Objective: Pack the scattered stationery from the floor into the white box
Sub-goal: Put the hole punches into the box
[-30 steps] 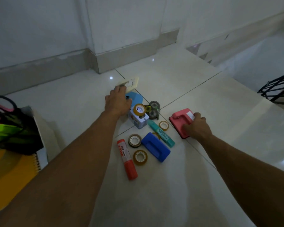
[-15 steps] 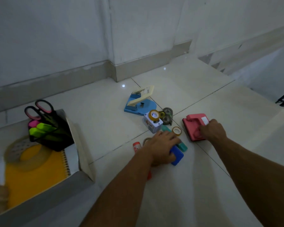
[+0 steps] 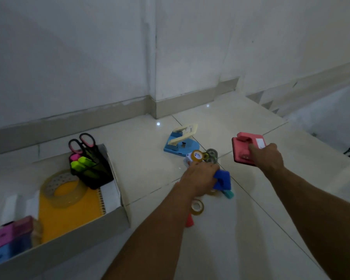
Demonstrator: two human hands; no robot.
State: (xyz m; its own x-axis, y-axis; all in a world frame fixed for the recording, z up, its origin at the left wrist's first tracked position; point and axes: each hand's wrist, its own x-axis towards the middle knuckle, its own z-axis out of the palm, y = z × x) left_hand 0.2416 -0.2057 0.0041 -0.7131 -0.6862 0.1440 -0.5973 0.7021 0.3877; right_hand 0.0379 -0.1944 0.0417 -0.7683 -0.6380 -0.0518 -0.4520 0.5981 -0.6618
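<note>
We are partway: right of the part-filled white box (image 3: 120, 201) our left hand (image 3: 200, 178) grips a blue board eraser (image 3: 223, 179), our right hand (image 3: 268, 156) a pink board eraser (image 3: 243, 146), with hole punch (image 3: 180, 145) and tape rolls (image 3: 197, 207) unpacked on the floor (image 3: 148, 168).

A blue holder (image 3: 222, 179) is gripped by the left hand (image 3: 200, 178) above the floor (image 3: 251, 229); a red one (image 3: 246, 148) is held by the right hand (image 3: 266, 156). The white box (image 3: 117, 190) is seen at left, a blue hole punch (image 3: 180, 144) beyond.
</note>
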